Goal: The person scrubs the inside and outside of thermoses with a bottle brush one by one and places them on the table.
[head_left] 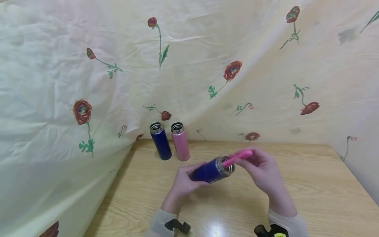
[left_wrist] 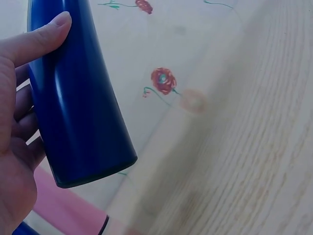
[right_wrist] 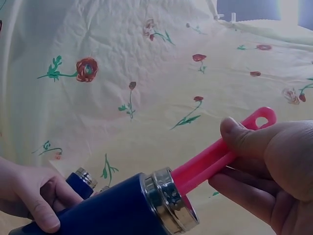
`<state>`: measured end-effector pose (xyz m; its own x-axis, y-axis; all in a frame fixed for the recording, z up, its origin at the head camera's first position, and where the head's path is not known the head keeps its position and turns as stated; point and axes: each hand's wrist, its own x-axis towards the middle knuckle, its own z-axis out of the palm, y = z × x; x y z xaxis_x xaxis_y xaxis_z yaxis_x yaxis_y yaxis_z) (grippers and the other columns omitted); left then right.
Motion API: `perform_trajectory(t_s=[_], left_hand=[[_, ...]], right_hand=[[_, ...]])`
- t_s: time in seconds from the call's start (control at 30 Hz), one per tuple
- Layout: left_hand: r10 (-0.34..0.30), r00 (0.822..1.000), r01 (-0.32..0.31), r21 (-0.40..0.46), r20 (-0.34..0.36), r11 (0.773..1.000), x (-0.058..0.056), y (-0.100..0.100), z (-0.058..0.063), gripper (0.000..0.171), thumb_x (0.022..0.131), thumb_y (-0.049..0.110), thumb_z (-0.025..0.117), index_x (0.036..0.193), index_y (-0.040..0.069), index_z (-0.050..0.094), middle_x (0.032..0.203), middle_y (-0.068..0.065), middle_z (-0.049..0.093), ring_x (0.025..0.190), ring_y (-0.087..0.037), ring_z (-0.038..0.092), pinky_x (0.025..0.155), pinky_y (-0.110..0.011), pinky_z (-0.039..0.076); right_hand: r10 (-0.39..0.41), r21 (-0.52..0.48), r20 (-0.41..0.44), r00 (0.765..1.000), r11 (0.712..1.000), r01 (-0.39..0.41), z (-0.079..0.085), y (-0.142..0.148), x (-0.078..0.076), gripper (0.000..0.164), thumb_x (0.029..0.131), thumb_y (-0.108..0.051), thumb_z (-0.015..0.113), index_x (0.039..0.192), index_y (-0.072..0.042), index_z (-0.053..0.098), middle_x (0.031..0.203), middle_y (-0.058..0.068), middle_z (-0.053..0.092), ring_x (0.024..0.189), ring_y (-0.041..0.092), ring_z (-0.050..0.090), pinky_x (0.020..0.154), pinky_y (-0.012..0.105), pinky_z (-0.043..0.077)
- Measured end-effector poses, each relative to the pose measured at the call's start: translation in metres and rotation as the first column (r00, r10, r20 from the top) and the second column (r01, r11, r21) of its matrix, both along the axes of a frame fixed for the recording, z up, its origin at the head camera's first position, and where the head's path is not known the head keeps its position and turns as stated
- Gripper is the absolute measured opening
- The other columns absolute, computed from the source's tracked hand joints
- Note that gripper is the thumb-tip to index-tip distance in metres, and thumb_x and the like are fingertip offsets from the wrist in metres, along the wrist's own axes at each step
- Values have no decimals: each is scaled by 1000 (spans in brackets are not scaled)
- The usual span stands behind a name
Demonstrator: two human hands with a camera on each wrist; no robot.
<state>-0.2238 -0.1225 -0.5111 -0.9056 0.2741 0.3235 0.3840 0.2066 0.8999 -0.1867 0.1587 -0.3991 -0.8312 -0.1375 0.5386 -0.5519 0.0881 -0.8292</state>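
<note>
My left hand grips a dark blue metal bottle around its lower body. The bottle is tilted, its open steel mouth towards the right. In the left wrist view the thumb lies across the bottle, with the fingers behind it. Between thumb and fingers, my right hand pinches a bright pink handle with a hole at its outer end. The handle slants into the bottle's mouth; whatever is at its inner end is hidden inside.
Behind my left hand, a second blue bottle and a pink bottle stand upright and lidless, side by side near the back of the wooden table. A flower-patterned cloth hangs at the back and sides.
</note>
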Motion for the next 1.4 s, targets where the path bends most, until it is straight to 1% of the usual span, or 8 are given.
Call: perform_trajectory(t_s=[0.1,0.27,0.47,0.67,0.87,1.13,1.27,1.4], left_hand=[[19,1000,-19,4,8,1000,0,2,-1,70,71,17,101,137,18,76,132,3,74,126,-19,68,114,-46,47],[35,999,-35,10,-11,999,0,6,-3,68,73,16,100,136,16,76,133,2,74,125,-20,69,112,-45,49],[57,998,-57,22,-35,998,-2,8,-6,69,73,14,100,136,17,76,133,4,74,124,-20,69,111,-41,51],[88,995,-87,28,-39,996,-3,8,-6,68,73,12,100,137,14,75,133,0,75,125,-24,69,112,-44,51],[72,997,-71,25,-42,997,-4,7,-6,68,75,12,99,138,14,74,135,1,74,127,-22,68,114,-44,49],[44,998,-44,27,-34,999,-5,6,-6,66,77,11,97,139,15,74,136,2,73,128,-22,67,114,-44,48],[57,998,-57,32,-7,998,-4,6,-6,67,76,10,98,139,15,74,137,1,73,129,-22,66,115,-44,48],[69,998,-69,45,11,997,-5,6,-6,67,75,8,98,138,15,75,136,0,73,129,-23,66,115,-42,47]], right_hand=[[-75,16,83,994,997,74,3,-3,2,21,92,4,80,112,1,73,108,5,81,94,15,78,84,26,63],[-182,7,192,964,983,185,6,-10,1,25,94,-14,85,111,0,73,103,2,81,93,14,79,81,28,64],[-231,-11,187,955,971,237,1,-13,-6,24,95,-11,84,111,4,73,100,4,80,90,13,79,81,27,64],[-205,11,133,970,979,205,-2,-10,-10,22,91,-3,84,111,1,74,105,8,80,96,13,78,87,25,62],[-200,11,102,974,980,200,-1,-7,-9,18,94,4,79,111,0,75,107,6,80,98,12,75,86,23,61],[-206,-1,114,972,978,208,4,1,-4,18,97,6,74,114,3,72,110,5,80,100,12,75,88,23,61],[-136,-97,136,981,984,150,6,7,-3,17,99,10,69,115,9,68,111,7,79,100,15,76,89,28,62],[-63,-208,107,992,975,84,8,13,-2,14,100,12,65,114,15,64,110,9,79,100,18,77,90,33,62]])
